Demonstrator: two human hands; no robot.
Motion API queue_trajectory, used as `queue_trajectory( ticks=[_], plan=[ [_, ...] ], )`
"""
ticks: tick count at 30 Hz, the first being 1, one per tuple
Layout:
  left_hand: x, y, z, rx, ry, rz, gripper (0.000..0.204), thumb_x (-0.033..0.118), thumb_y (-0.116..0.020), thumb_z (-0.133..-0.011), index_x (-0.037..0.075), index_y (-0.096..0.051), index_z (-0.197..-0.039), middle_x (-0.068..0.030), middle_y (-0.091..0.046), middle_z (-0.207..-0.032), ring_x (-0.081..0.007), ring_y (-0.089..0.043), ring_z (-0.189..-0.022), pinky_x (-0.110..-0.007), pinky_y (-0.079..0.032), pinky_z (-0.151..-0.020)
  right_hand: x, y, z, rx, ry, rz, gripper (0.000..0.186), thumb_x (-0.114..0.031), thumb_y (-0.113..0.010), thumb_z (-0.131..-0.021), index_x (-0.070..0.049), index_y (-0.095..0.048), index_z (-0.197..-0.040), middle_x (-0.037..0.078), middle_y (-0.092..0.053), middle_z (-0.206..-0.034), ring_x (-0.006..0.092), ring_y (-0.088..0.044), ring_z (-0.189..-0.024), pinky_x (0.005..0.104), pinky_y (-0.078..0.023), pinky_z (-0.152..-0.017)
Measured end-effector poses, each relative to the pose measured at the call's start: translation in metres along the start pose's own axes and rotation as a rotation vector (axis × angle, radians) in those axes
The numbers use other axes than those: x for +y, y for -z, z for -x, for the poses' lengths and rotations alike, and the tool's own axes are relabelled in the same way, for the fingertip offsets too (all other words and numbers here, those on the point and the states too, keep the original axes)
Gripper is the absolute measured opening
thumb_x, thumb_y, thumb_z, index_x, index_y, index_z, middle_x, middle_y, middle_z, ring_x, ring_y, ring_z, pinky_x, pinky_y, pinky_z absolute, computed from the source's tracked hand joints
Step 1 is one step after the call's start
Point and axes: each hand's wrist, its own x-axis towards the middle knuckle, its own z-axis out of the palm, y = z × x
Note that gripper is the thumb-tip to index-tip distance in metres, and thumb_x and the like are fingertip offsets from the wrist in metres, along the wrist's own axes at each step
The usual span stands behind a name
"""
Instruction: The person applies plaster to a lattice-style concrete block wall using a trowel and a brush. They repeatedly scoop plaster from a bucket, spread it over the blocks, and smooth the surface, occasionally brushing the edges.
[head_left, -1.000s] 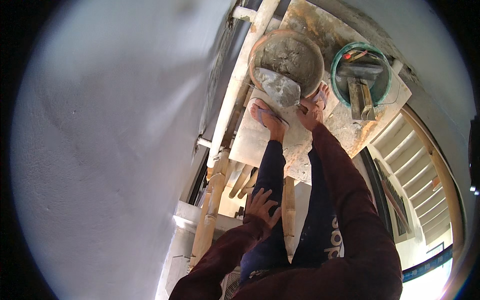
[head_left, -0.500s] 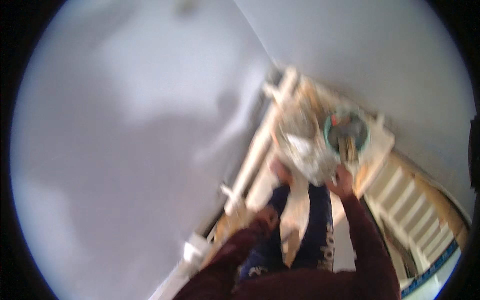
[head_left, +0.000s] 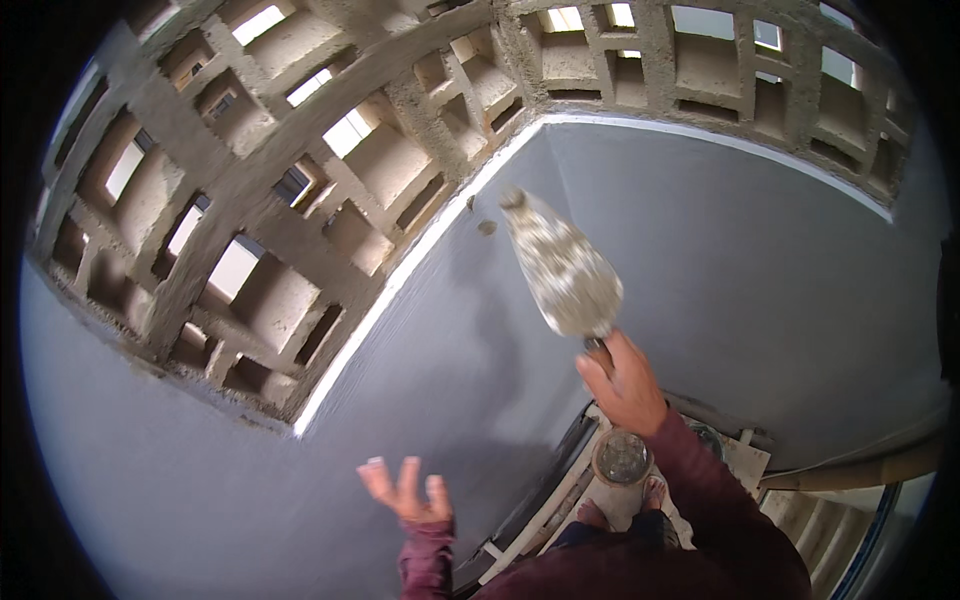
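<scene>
My right hand (head_left: 622, 385) grips the handle of a pointed steel trowel (head_left: 562, 272), raised in front of the grey plastered wall (head_left: 700, 230) near its corner. The blade is mottled grey, with a dark lump at its tip, close to a small dark spot on the wall (head_left: 487, 228). My left hand (head_left: 407, 492) is open, fingers apart, in front of the wall at lower left. Below my right hand sits a round mortar pan (head_left: 622, 455) by my feet. A second bucket (head_left: 706, 435) is mostly hidden behind my right arm.
A concrete lattice (head_left: 280, 150) with many openings runs above the plastered wall on two sides, edged by a white strip (head_left: 360, 328). I stand on a small board platform (head_left: 748, 462) with pole rails (head_left: 535, 520) alongside. Stairs (head_left: 815, 530) descend at lower right.
My view has swung up from the platform to the wall and lattice. My right hand has lifted the trowel from beside the pan, and my left hand has moved up from near my leg.
</scene>
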Motion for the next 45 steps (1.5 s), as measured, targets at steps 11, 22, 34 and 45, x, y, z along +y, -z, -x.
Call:
queue_trajectory(
  ticks=[11, 22, 34, 45],
  plan=[
    [-0.117, 0.08, -0.023, 0.71, 0.117, -0.533, 0.06, 0.052, -0.046, -0.093, 0.009, -0.044, -0.135, -0.0186, -0.025, -0.148, -0.0385, -0.012, -0.141, -0.06, -0.012, -0.111, -0.06, -0.05, -0.051, 0.173, 0.128, 0.135, 0.028, -0.016, -0.053, -0.087, 0.003, -0.048, -0.107, 0.019, -0.053, -0.093, 0.037, -0.054, -0.085, 0.0454, -0.043, -0.074],
    [-0.123, 0.072, -0.017, 0.71, 0.016, -0.575, 0.059, 0.052, -0.043, -0.094, 0.01, -0.044, -0.136, -0.0206, -0.027, -0.148, -0.04, -0.015, -0.141, -0.06, -0.007, -0.112, -0.114, -0.1, -0.062, 0.185, 0.156, 0.2, 0.048, -0.013, -0.053, -0.083, 0.005, -0.047, -0.126, 0.022, -0.047, -0.098, 0.0385, -0.054, -0.09, 0.0445, -0.045, -0.08],
    [-0.125, 0.075, -0.012, 0.728, 0.037, -0.494, 0.065, 0.059, -0.047, -0.089, 0.01, -0.052, -0.13, -0.0151, -0.034, -0.145, -0.037, -0.021, -0.14, -0.06, -0.007, -0.112, -0.167, -0.144, -0.086, 0.278, 0.114, 0.309, 0.034, -0.011, -0.054, -0.072, 0.004, -0.056, -0.103, 0.028, -0.047, -0.094, 0.0457, -0.058, -0.079, 0.0508, -0.048, -0.074],
    [-0.129, 0.075, -0.012, 0.731, -0.05, -0.489, 0.059, 0.051, -0.052, -0.089, 0.008, -0.051, -0.13, -0.0204, -0.036, -0.144, -0.0386, -0.02, -0.141, -0.057, 0.001, -0.113, -0.156, -0.121, -0.061, 0.407, 0.305, 0.236, 0.051, -0.006, -0.051, -0.073, 0.003, -0.053, -0.123, 0.024, -0.048, -0.101, 0.0406, -0.06, -0.079, 0.044, -0.051, -0.08]
  ],
)
